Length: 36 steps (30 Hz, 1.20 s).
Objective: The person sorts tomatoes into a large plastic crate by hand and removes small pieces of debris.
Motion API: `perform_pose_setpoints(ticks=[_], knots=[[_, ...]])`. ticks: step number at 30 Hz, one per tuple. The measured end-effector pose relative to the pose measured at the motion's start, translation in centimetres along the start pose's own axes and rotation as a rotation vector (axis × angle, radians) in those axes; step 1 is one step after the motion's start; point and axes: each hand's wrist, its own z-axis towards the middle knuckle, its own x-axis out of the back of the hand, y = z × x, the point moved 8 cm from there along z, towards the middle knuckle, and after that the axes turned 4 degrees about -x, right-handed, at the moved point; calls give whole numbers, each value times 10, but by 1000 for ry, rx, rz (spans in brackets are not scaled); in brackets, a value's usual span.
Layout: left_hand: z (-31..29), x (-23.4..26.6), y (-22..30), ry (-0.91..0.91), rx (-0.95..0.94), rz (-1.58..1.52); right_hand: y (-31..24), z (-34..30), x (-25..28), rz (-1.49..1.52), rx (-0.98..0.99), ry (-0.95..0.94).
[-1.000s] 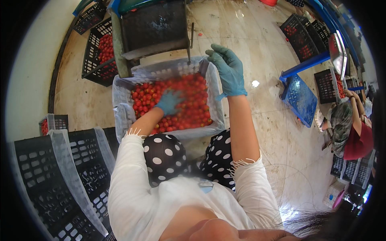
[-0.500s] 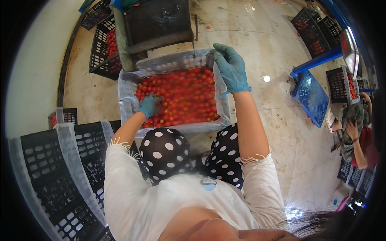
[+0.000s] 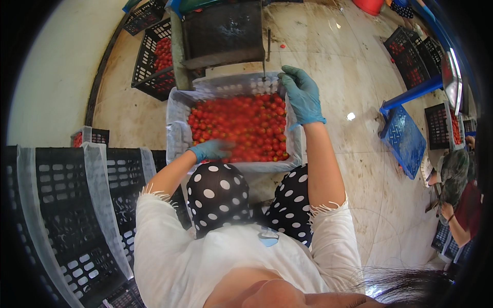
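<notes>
A crate [image 3: 177,134] lined with pale plastic stands in front of my knees, filled with small red cherry tomatoes [image 3: 264,131]. My left hand [image 3: 211,150], in a blue glove, lies on the tomatoes along the near side, its fingers stretched out and slightly blurred. Tomatoes in the middle and at the back are smeared by motion. At the far right corner my right hand [image 3: 303,97], also gloved in blue, grips the crate's rim with bent fingers; part of the grip is hidden.
A dark metal chute [image 3: 223,36] hangs over the crate's far side. Black crates [image 3: 149,64] with tomatoes stand behind left, and stacked black crates [image 3: 61,190] fill the near left. A blue platform scale [image 3: 405,136] is at right, with another person [image 3: 454,169] beyond it.
My left hand has swept right and nearer across the tomatoes, and its fingers have come out from among them. My right hand stays at the crate's corner. The whole view has shifted slightly.
</notes>
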Motion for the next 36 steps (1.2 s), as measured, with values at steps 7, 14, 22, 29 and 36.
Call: perform_pose_setpoints(ticks=[7, 14, 22, 29, 36], knots=[[-63, 94, 29, 563, -157, -187, -158, -93, -43, -5, 472, -351], [-112, 144, 47, 720, -287, -398, -218, -178, -56, -212, 850, -477], [-126, 154, 119, 824, -439, -200, -229, -213, -64, -233, 987, -409], [-119, 139, 185, 834, -555, -532, -230, -238, -55, -157, 1104, -167], [-69, 152, 283, 852, -1037, -600, -240, -249, 37, 498, 1147, 413]])
